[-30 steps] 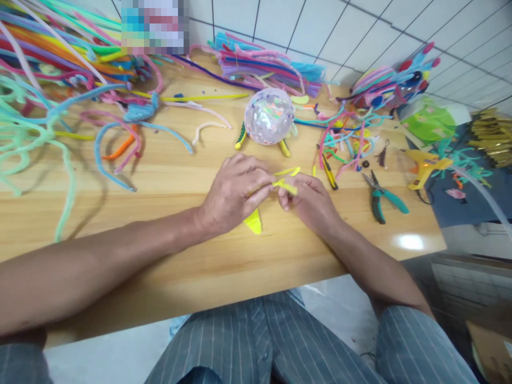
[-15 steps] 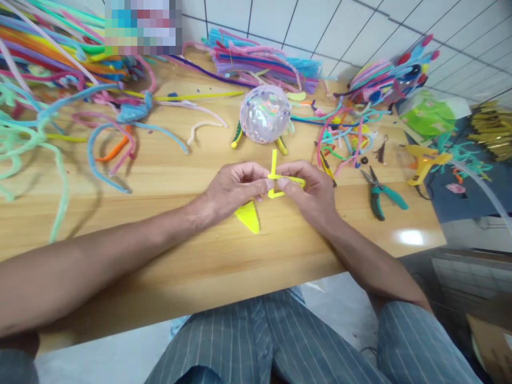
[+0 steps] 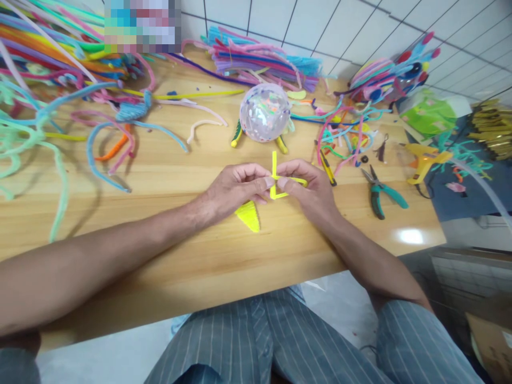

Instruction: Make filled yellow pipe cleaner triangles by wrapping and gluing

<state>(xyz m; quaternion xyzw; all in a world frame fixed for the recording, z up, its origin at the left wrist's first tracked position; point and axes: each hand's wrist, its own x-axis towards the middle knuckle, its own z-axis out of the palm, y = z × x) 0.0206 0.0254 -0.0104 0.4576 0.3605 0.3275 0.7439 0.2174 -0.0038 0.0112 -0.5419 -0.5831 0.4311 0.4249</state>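
A bent yellow pipe cleaner (image 3: 274, 164) is pinched between my two hands, with one end sticking up and a loop folded back to the right. My left hand (image 3: 246, 184) grips it by thumb and fingertips near the crossing. Close beside, my right hand (image 3: 310, 186) pinches the looped side. A yellow triangular piece (image 3: 249, 216) of packed pipe cleaner lies on the table, partly under my left hand. Just beyond my hands stands a clear ball with colourful flecks (image 3: 264, 113), with yellow-and-green pieces jutting out below it.
Teal-handled pliers (image 3: 382, 194), a yellow cutter knife (image 3: 328, 169) and a yellow glue gun (image 3: 424, 160) lie to the right. Loose pipe cleaners (image 3: 100, 128) spread over the left side. A pipe cleaner bundle (image 3: 264, 61) rests by the tiled wall. The wooden table's front edge (image 3: 224, 308) is near my lap.
Both hands stay nearly in place. The pipe cleaner has shifted very slightly, and the fingertips sit a little closer around its crossing.
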